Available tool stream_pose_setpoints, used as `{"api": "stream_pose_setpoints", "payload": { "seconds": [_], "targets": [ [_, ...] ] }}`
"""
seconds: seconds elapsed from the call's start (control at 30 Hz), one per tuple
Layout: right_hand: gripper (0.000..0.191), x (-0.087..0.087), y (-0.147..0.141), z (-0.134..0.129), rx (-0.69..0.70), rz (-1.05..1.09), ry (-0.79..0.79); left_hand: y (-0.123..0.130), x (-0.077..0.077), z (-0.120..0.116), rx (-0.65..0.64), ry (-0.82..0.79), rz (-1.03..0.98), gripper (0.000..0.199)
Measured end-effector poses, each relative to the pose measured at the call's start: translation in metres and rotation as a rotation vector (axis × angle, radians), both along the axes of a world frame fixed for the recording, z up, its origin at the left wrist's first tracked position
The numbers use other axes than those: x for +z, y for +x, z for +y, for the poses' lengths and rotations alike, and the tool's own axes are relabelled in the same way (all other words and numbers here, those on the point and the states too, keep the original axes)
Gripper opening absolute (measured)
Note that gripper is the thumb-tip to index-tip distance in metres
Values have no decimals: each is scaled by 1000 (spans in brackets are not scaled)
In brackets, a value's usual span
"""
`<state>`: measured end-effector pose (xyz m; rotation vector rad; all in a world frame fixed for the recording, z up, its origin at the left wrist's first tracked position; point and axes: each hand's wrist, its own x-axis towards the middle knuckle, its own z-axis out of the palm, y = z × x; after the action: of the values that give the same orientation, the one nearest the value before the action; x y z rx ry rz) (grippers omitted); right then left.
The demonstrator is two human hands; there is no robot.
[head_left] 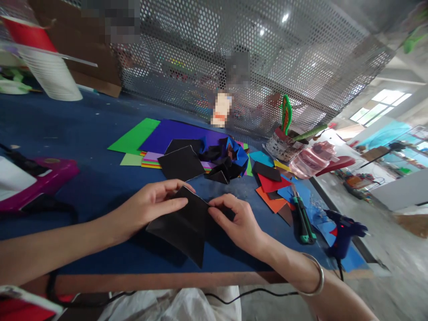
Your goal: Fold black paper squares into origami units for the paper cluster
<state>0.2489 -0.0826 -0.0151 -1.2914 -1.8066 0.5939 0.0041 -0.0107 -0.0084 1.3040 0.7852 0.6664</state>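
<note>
Both hands hold a creased square of black paper point(182, 223) over the front of the blue table. My left hand point(157, 203) grips its upper left side, thumb on top and fingers behind. At the upper right corner, my right hand point(237, 218) pinches the edge between thumb and fingers. Just beyond lies another black paper square point(182, 162). Beside that square sits a heap of folded black and blue paper pieces point(230, 156). Under these are a purple sheet point(180, 136) and a green sheet point(133, 136).
To the right lie a green utility knife point(304, 223), a dark blue glue gun point(346, 229), red paper point(272, 183) and a pink bottle point(309, 160). A magenta device point(50, 180) is at left, paper cups point(50, 71) behind it. A perforated metal panel point(187, 49) bounds the back.
</note>
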Motion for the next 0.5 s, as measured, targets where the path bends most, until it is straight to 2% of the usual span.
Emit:
{"api": "stream_pose_setpoints", "payload": {
  "seconds": [0.1, 0.33, 0.43, 0.5],
  "targets": [
    [13, 1, 0, 0, 20, 9, -4, 2, 2, -5, 6, 4, 47, 23],
    [16, 0, 2, 2, 12, 22, -44, 3, 3, 3, -40, -137, 60, 40],
    [17, 0, 2, 1, -5, 21, -59, 3, 1, 5, -24, -130, 64, 40],
    [15, 0, 2, 1, -15, 13, -54, 4, 1, 4, -7, -57, 79, 38]
  ]
}}
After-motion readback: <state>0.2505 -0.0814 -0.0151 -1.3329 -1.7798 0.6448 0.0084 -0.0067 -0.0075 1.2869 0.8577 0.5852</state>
